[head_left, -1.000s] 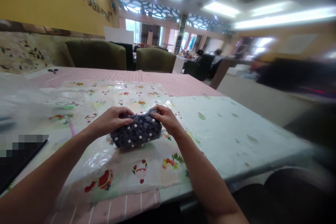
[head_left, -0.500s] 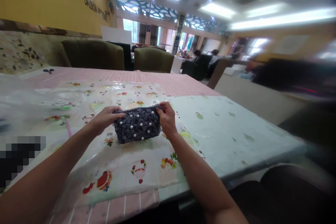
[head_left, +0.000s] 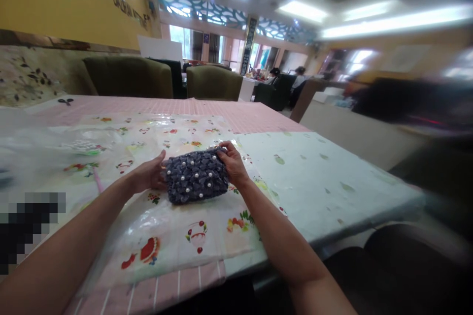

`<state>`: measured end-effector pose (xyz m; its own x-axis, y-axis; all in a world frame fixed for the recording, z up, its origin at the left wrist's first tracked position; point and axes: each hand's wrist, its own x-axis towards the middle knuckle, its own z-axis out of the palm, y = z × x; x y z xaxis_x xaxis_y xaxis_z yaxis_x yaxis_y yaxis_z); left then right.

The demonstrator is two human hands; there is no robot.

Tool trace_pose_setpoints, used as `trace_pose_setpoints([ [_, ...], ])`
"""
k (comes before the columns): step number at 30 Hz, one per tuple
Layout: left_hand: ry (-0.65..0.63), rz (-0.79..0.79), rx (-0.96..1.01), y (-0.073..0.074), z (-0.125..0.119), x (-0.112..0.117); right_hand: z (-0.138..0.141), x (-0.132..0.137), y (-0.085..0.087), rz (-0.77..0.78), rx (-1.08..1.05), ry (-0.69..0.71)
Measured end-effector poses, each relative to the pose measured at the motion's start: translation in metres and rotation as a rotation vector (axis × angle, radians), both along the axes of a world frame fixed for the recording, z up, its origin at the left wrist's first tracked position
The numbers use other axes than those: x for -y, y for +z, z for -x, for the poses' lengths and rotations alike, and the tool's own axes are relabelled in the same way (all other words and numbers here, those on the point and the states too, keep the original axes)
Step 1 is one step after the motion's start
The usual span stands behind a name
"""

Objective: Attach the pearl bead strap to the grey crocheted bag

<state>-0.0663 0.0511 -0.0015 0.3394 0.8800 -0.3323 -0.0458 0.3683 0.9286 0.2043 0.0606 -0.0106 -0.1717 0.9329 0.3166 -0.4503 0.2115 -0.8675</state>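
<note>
A small dark grey-blue pouch studded with white pearls stands on a clear plastic sheet over a printed cloth on the table. My left hand cups its left end, thumb up along the side. My right hand grips its right end, fingers curled over the top edge. Both hands hold the pouch between them, with its pearled face toward me.
A pink tablecloth and a pale green leaf-print cloth cover the table. Scissors lie at the far left. A bag of beads and crumpled plastic sit left. Olive chairs stand behind; people sit far back.
The pouch was first squeezed low under both hands, then held up and stretched flat. Now it rests lower, with my left hand moved from its top corner to its left end.
</note>
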Motion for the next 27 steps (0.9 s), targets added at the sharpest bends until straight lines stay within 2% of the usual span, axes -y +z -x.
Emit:
trace_pose_setpoints([
  [3, -0.018, 0.069, 0.133, 0.005, -0.008, 0.004, -0.002, 0.004, 0.005, 0.014, -0.005, 0.073],
  [4, -0.006, 0.048, 0.189, 0.010, -0.011, 0.006, -0.003, 0.005, 0.006, 0.022, -0.001, 0.097],
  [8, 0.068, -0.125, 0.346, 0.036, -0.016, 0.005, -0.011, 0.000, 0.005, 0.049, 0.012, 0.153],
  [12, 0.141, -0.301, 0.347, 0.070, -0.012, -0.011, -0.024, -0.011, 0.001, 0.046, 0.044, 0.118],
  [14, 0.115, -0.329, 0.291, 0.090, -0.013, -0.021, -0.030, -0.016, -0.001, 0.021, 0.057, 0.098],
  [19, -0.278, -0.211, -0.204, 0.141, -0.043, -0.034, -0.040, -0.023, 0.000, 0.018, 0.065, 0.056],
  [21, -0.290, -0.252, -0.332, 0.157, -0.063, -0.036, -0.043, -0.025, 0.001, 0.026, 0.057, 0.048],
  [23, -0.259, -0.328, -0.361, 0.167, -0.083, -0.037, -0.046, -0.028, 0.002, 0.031, 0.049, 0.027],
  [27, -0.192, -0.410, -0.294, 0.168, -0.114, -0.045, -0.063, -0.032, 0.004, 0.071, 0.038, -0.029],
])
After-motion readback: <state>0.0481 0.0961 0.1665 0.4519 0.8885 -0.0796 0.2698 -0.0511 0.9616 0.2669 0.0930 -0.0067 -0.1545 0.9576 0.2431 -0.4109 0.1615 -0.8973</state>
